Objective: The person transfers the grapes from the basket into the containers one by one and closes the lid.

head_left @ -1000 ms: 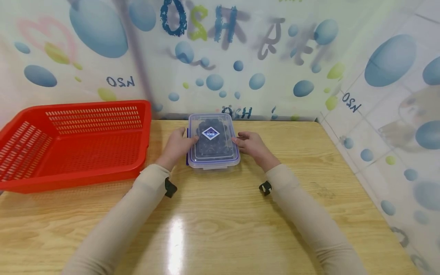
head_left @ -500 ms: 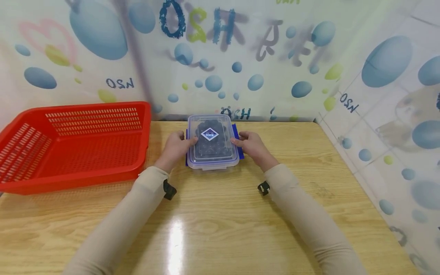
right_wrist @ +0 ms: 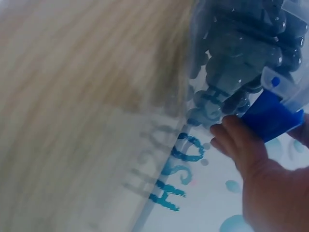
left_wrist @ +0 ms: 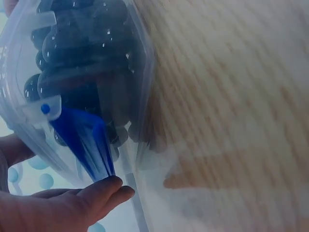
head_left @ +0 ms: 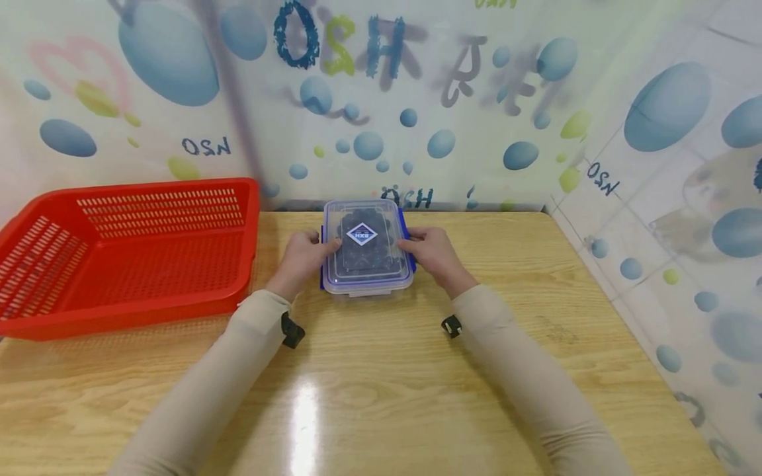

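A clear plastic food storage box (head_left: 366, 261) stands on the table near the back wall, its lid edged in blue with a diamond label on top. Dark, glossy round pieces (left_wrist: 87, 53) fill it. My left hand (head_left: 300, 261) grips the left side, thumb on the lid; its fingers touch the blue side clip (left_wrist: 84, 140), which slants away from the wall of the box. On the opposite side my right hand (head_left: 439, 256) pinches, with its thumb on the lid edge and fingertips under the right blue clip (right_wrist: 273, 116), angled outward.
To the left, a red plastic basket (head_left: 250, 264) with slotted walls stands close to my left hand. A wall covering (head_left: 476, 152) with blue dots and letters rises behind the box and along the right side of the wooden table (head_left: 369, 383).
The right clip came into sight, sticking out from the box, and now shows narrower, folded closer to the side. My right hand has edged inward. The left hand stays nearly in place.
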### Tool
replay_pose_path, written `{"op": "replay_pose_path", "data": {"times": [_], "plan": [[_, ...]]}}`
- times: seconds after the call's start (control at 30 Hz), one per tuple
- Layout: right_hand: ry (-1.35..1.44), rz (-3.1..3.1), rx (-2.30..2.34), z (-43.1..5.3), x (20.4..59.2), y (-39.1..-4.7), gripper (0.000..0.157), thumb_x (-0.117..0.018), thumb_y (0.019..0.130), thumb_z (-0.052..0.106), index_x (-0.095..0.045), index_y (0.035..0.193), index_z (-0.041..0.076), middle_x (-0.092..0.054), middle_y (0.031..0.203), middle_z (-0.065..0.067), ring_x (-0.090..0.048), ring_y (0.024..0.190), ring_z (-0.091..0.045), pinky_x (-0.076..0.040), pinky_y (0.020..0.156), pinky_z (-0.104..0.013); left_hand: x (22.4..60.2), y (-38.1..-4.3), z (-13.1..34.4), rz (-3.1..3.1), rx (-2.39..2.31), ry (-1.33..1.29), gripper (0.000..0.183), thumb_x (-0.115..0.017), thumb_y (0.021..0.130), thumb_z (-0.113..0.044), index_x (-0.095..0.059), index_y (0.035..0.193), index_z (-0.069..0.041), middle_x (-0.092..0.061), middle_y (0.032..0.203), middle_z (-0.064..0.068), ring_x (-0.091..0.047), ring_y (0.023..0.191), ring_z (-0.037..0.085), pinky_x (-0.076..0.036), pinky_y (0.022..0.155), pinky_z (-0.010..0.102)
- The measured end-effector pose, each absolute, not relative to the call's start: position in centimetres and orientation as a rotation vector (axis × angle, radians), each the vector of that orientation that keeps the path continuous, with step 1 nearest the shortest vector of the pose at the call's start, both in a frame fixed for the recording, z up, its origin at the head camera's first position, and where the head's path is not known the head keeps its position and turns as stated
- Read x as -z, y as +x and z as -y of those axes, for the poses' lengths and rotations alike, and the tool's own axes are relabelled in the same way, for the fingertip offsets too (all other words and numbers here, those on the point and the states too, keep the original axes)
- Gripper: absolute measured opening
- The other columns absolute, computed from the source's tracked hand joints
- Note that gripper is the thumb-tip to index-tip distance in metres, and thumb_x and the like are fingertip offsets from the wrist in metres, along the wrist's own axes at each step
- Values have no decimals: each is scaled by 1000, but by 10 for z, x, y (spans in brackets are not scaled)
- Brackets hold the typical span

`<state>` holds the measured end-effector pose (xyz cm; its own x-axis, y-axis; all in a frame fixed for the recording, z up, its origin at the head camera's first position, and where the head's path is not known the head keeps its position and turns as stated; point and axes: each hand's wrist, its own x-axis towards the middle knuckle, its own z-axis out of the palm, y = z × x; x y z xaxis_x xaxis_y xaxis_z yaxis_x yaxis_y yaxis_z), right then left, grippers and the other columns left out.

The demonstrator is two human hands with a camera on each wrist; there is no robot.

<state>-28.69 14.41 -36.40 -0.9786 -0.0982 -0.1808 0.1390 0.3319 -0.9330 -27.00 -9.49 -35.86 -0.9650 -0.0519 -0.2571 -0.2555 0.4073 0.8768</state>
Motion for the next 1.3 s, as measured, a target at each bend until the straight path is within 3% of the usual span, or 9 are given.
{"op": "replay_pose_path", "data": {"times": [0.2,1.07,1.2,1.3], "plan": [[21,-2504,1581,-136,357,-284,45,-61,95,12,-54,135,-6,-60,129,-19,-60,114,-26,-51,92,-37,356,-269,99,-2450,-1531,-298,69,-62,98,-31,-33,148,7,-33,153,22,-39,135,33,-31,110,46],[49,-2497,1496,-136,352,-282,48,-57,100,17,-47,142,-3,-56,135,-18,-56,119,-26,-47,98,-39,373,-266,110,-2336,-1597,-378,100,-65,88,-57,-21,153,5,-31,154,22,-37,135,34,-29,112,46],[48,-2502,1497,-136,352,-282,47,-57,100,16,-48,142,-3,-55,136,-17,-56,120,-26,-47,98,-39,373,-266,107,-2407,-1624,-338,87,-66,90,-51,-34,149,5,-44,145,22,-48,126,34,-38,106,44],[45,-2495,1502,-137,353,-283,47,-57,100,16,-47,142,-3,-55,136,-17,-56,121,-26,-46,99,-39,371,-266,100,-2532,-1607,-251,65,-64,95,-41,-50,138,6,-60,126,21,-60,105,30,-50,93,38]]}}
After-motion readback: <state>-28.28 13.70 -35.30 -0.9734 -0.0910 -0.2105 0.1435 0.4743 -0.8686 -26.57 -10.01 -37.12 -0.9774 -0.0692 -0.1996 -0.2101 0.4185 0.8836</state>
